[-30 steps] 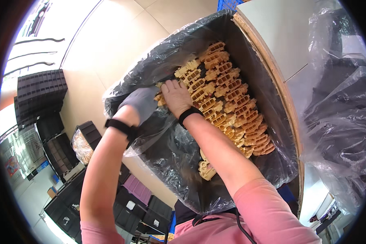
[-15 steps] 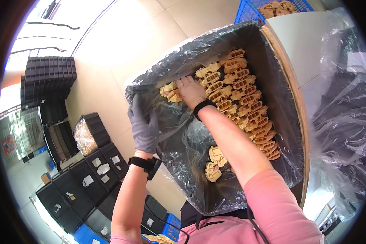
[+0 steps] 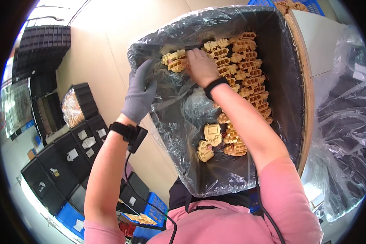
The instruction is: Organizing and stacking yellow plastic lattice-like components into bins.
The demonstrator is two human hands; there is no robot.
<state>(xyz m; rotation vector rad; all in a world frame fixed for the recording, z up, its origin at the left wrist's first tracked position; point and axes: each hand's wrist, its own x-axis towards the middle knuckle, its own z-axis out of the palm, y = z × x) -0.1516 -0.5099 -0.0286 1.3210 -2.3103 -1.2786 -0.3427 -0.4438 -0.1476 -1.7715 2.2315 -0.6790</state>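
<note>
A black bin (image 3: 286, 73) lined with a clear plastic bag (image 3: 179, 122) is tipped toward me and holds several tan plastic moulded parts (image 3: 248, 77). My left hand (image 3: 139, 94), in a grey glove with a black wrist strap, grips the bag-covered rim at the bin's left edge. My right hand (image 3: 201, 67), bare with a black wrist band, reaches inside and presses on a cluster of tan parts (image 3: 175, 61) near the far corner. More loose tan parts (image 3: 215, 140) lie lower in the bin, close to my chest.
Stacks of black crates (image 3: 42, 44) stand at the upper left, one crate (image 3: 75, 105) holding bagged tan parts. Blue bins (image 3: 150, 207) sit below. A white table (image 3: 325, 40) and crumpled clear plastic (image 3: 345, 134) are on the right.
My left hand has shifted from beside the right hand inside the bin to the bin's left rim. The bin appears larger and nearer, and my right hand has stayed on the parts.
</note>
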